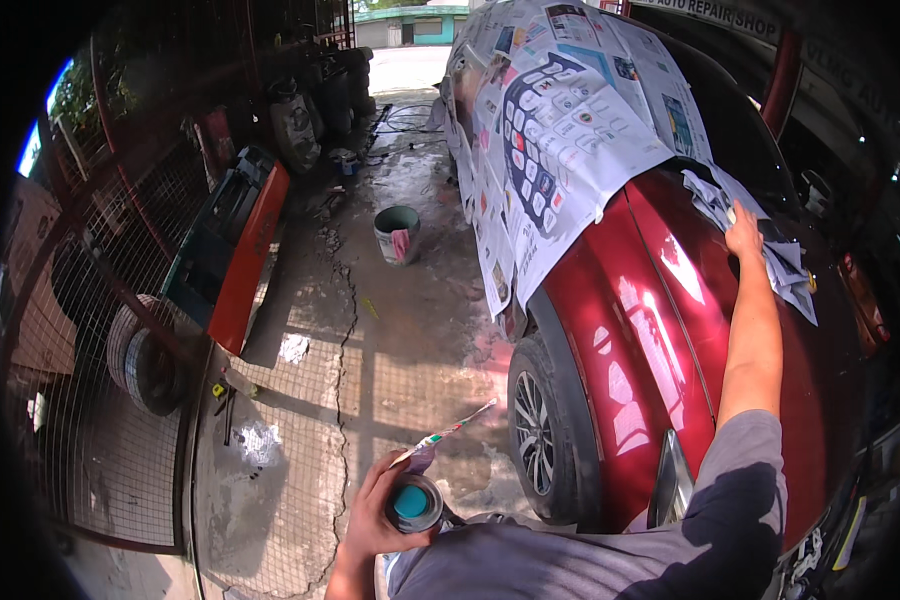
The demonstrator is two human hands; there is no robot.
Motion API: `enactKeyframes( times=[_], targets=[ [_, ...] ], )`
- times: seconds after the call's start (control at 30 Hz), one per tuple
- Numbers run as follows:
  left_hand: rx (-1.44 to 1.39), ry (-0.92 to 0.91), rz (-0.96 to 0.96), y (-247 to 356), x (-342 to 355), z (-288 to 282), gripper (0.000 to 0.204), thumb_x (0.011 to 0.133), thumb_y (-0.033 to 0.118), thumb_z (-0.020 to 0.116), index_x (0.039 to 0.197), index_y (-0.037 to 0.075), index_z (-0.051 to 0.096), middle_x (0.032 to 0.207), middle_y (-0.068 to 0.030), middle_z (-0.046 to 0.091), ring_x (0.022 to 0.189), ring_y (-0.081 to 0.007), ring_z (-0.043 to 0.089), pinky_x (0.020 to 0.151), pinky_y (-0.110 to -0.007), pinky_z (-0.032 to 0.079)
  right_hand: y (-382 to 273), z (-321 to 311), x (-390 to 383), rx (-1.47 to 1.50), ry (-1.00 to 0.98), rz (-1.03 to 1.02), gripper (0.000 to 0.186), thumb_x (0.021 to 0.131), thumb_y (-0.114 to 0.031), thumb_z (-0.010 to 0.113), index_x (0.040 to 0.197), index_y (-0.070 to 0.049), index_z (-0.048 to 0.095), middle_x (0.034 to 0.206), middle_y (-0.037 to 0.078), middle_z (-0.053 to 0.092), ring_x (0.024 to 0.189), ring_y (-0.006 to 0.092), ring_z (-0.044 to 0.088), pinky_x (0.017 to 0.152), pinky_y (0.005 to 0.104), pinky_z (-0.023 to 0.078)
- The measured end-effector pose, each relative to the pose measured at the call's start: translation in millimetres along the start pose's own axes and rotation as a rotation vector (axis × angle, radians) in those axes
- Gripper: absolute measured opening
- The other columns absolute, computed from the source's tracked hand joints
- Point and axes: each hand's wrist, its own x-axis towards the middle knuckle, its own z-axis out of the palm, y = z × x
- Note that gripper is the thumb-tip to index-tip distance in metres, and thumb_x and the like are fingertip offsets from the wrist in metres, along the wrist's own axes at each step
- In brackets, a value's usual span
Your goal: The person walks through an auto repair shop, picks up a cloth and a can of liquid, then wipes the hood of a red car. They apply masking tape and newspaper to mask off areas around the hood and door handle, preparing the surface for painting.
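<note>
Low in front of my body, my left hand (372, 508) is wrapped around a small metal can (432, 517), with a teal disc showing inside its rim. A thin, whitish strip (458, 422) with coloured marks sticks out over the can from the same hand; I cannot tell whether it is a stick or folded paper. My right arm reaches far forward over the dark red car hood (660, 300). There my right hand (743, 238) is closed on crumpled newspaper (708, 198), near the windshield's base. Its fingertips are partly hidden.
Newspaper sheets (590, 130) cover the car's side and roof. The front wheel (535, 415) stands close on my right. On the cracked concrete sits a bucket (397, 237) with a pink cloth over its rim. An orange-and-dark panel (240, 245) and a tire (145, 355) lie along the left mesh fence.
</note>
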Motion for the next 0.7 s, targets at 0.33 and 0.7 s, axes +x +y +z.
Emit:
enactKeyframes(
  times=[0.33, 0.7],
  targets=[
    [-0.163, -0.349, 0.165, -149, 243, -72, 0.100, 0.058, 0.044, 0.094, 0.143, 0.004, 0.057, 0.150, -0.0183, 0.056, 0.133, -0.0377, 0.060, 0.108, -0.046, 0.053, 11, -3, 19, -0.199, -0.185, 0.284, 0.092, 0.084, -0.002, 0.072, 0.162, -0.036, 0.035, 0.146, 0.012, 0.062, 0.137, 0.0354, 0.057, 0.114, 0.0664, 0.029],
    [-0.222, -0.652, 0.370, -224, 484, -14, 0.086, 0.051, 0.031, 0.094, 0.127, 0.000, 0.066, 0.143, -0.0172, 0.061, 0.127, -0.0369, 0.065, 0.103, -0.045, 0.055, -269, -75, 25, 0.959, -0.180, -0.425, 0.017, 0.104, -0.009, 0.058, 0.117, -0.005, 0.069, 0.103, 0.007, 0.056, 0.076, 0.0130, 0.055, 0.071, 0.0285, 0.045]
  ],
)
